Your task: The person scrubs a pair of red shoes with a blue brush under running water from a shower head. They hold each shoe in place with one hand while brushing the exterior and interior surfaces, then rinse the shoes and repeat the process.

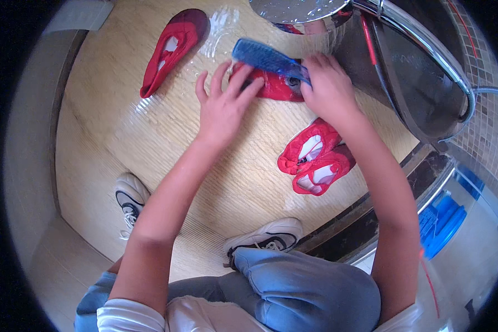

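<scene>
While the person's right hand (327,86) grips a blue brush (265,57) over a red shoe (275,90) on the wet floor (227,171), the left hand (224,105) rests open, fingers spread, at that shoe's left end. I see 1 more red slipper (175,50) off to the left and 2 matching shoes (317,159) side by side near the right forearm (365,144).

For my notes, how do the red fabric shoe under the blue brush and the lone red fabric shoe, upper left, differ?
The brushed shoe is partly covered by the brush and touched by the left hand; the lone shoe lies untouched, its opening showing. The brushed shoe lies roughly crosswise; the lone shoe slants. Both are red, on the tan floor.
</scene>
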Demonstrator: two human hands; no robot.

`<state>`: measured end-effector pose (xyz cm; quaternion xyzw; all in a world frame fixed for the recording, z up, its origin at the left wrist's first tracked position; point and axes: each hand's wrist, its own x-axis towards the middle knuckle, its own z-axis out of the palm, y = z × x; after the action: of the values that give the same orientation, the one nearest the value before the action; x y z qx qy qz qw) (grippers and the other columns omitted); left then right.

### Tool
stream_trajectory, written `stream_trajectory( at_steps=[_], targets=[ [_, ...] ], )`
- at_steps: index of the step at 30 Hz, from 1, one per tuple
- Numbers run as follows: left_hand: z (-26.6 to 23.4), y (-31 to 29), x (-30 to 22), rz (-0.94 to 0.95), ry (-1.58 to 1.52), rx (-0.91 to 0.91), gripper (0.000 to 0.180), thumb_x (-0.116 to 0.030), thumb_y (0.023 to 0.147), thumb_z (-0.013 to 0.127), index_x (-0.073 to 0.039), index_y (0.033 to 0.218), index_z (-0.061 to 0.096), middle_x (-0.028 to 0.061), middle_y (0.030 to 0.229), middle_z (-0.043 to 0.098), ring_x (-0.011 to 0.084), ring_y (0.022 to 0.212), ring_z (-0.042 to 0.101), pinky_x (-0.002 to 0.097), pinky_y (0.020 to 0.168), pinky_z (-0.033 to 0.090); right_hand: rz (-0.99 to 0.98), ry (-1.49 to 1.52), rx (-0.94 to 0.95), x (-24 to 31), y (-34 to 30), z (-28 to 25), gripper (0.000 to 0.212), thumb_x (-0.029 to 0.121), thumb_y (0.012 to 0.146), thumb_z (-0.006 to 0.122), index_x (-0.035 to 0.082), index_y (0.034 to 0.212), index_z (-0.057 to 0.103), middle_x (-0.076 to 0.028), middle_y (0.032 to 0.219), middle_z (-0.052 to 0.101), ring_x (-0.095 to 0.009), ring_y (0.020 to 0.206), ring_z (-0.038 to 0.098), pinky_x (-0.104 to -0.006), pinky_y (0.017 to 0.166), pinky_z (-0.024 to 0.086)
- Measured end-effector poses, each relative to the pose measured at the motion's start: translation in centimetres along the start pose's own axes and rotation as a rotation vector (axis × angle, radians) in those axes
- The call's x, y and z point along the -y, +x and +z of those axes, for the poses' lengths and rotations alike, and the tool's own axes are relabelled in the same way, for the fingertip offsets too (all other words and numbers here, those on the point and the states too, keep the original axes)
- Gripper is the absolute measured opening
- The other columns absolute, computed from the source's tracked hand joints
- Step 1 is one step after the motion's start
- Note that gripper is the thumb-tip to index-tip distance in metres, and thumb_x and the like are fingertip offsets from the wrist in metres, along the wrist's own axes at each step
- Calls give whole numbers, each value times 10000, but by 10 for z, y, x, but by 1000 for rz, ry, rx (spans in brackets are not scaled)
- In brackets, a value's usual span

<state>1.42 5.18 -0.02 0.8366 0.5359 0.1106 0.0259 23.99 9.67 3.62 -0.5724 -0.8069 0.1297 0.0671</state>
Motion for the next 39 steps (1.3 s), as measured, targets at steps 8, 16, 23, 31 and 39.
stream_trajectory(
  at_steps=[8, 16, 23, 31, 39],
  targets=[
    [9, 70, 2, 55, -194, -43, 390, -163, 829, 588, -217, 1209, 662, 65, 1266, 558, 277, 1227, 487, 479, 1019, 338, 774, 1124, 304, 13, -31, -18, 300, 257, 837, 736, 15, 858, 560, -60, 703, 618, -172, 677, 645, -360, 611, 495],
    [-10, 1, -36, -33, -341, 36, 576, -121, 790, 679, -106, 1339, 505, 110, 1409, 467, 312, 1348, 406, 503, 1081, 310, 352, 490, -217, -26, -66, 17, 428, 293, 832, 734, 108, 1204, 632, -141, 828, 670, -302, 717, 666, -402, 679, 522],
    [-4, -31, -34, 71, -247, 114, 533, -145, 811, 658, -144, 1327, 526, 89, 1406, 482, 248, 1340, 429, 514, 1119, 273, -28, 206, -76, 8, -64, 6, 601, 311, 848, 681, 247, 1417, 498, -126, 833, 644, -311, 697, 659, -425, 583, 521],
    [-7, -26, -37, 39, -260, 138, 549, -112, 822, 636, -160, 1355, 514, 50, 1465, 456, 223, 1398, 383, 536, 1142, 206, 115, 81, -125, -13, -42, 8, 493, 342, 917, 593, 364, 1400, 496, -133, 790, 640, -341, 708, 666, -490, 598, 529],
    [-10, -26, -36, 42, -280, 158, 554, -102, 821, 635, -161, 1358, 513, 53, 1458, 461, 219, 1395, 387, 559, 1130, 198, 180, 57, -161, -25, -46, 14, 461, 356, 925, 572, 316, 1382, 520, -113, 785, 624, -324, 655, 655, -481, 597, 529]
  ],
)
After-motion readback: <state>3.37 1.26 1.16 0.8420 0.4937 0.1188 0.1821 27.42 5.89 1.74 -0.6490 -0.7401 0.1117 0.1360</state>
